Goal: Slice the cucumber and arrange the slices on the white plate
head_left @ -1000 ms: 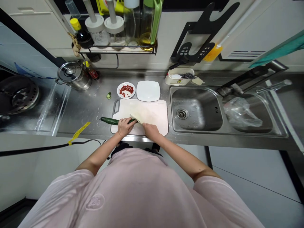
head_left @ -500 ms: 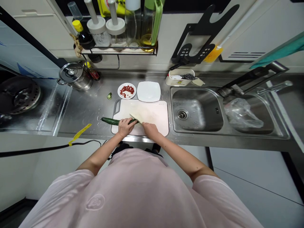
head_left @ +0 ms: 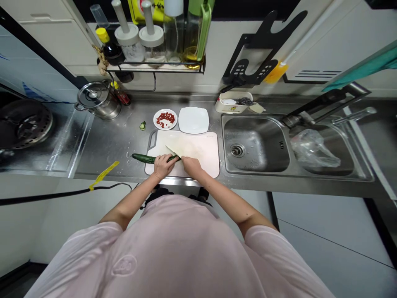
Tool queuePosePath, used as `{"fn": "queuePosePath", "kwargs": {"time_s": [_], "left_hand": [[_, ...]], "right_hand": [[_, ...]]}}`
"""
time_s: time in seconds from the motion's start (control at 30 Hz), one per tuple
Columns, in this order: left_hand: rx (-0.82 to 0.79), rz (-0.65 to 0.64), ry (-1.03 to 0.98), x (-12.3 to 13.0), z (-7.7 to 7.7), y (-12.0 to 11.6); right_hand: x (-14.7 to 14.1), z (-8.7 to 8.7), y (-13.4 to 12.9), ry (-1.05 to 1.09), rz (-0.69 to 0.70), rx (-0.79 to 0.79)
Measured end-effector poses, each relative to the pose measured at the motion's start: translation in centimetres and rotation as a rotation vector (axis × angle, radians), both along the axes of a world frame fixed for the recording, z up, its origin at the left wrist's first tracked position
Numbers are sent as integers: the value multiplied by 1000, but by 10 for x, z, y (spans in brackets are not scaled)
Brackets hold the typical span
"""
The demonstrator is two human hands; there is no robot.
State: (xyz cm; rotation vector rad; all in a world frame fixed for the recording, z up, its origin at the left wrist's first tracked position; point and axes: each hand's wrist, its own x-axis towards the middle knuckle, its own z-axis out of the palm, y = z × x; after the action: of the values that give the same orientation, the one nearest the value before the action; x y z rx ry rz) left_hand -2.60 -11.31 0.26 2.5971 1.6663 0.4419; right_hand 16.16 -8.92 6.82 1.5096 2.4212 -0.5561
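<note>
The left hand (head_left: pixel 163 166) is clamped over a cucumber (head_left: pixel 145 158), which lies on the near side of a white cutting board (head_left: pixel 198 155) — its dark end juts left past the board's edge. The right hand (head_left: pixel 191 166) is closed around a kitchen knife (head_left: pixel 172 151), blade angled down at the cucumber's right end. Farther back, a small plate of chopped red pieces (head_left: pixel 165 119) sits just beside a square white plate (head_left: pixel 193 120) — a cucumber slice (head_left: pixel 142 126) lies on the steel counter (head_left: pixel 102 153).
</note>
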Motion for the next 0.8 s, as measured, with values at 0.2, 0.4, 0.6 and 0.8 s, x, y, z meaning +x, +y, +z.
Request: {"fn": "queuePosePath", "kwargs": {"time_s": [0.2, 0.4, 0.6, 0.8], "left_hand": [[-27, 8, -4, 0, 2, -1], [-41, 8, -20, 0, 0, -1], [-39, 15, -49, 0, -1, 0], [-8, 4, -43, -1, -1, 0]], "right_hand": [[10, 2, -10, -21, 0, -11], [24, 2, -21, -43, -11, -44], [17, 0, -11, -27, 0, -28], [-2, -1, 5, 14, 23, 13]]}}
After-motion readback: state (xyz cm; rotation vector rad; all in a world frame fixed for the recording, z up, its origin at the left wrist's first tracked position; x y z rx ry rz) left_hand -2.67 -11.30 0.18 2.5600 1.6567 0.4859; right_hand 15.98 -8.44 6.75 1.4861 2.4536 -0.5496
